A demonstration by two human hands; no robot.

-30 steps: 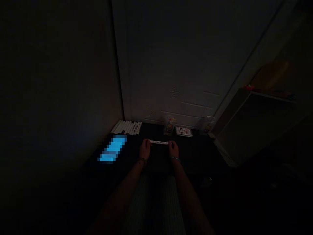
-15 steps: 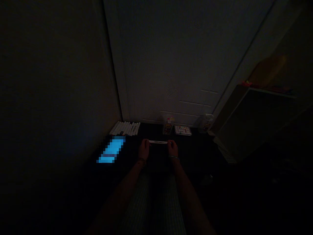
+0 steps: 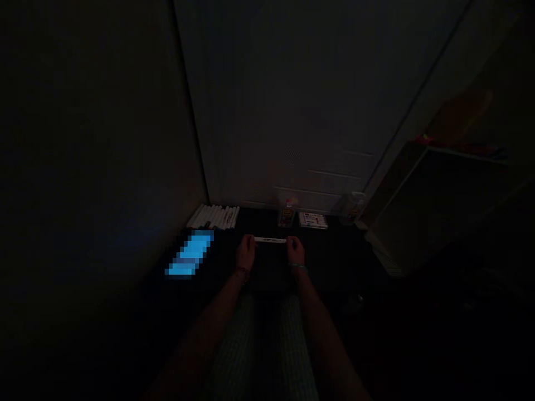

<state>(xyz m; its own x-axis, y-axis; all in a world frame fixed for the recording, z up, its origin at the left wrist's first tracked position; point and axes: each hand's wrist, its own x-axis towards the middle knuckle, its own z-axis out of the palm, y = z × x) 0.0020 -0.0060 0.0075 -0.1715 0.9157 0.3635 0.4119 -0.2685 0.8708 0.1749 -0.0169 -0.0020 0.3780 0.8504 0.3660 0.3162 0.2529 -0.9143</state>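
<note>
A white marker [image 3: 270, 240] with dark print lies level between my two hands, over the dark tabletop. My left hand [image 3: 246, 253] is closed on its left end, fingers pinched together. On the other end, my right hand [image 3: 295, 252] pinches the marker in the same way. A row of white markers [image 3: 215, 216] lies side by side at the back left. Behind my right hand is a clear case of markers [image 3: 313, 220]. The light is very dim, so the fingertips are hard to make out.
A lit, pixelated screen [image 3: 190, 254] lies on the left. Clear containers with labels, one in the middle [image 3: 286, 214] and one at the right [image 3: 354, 208], stand against the wall [image 3: 267, 111]. A shelf unit [image 3: 418, 195] borders the table [image 3: 334, 256] on the right.
Both hands keep their hold on the marker with almost no movement. The whole view has shifted very slightly and looks a little dimmer.
</note>
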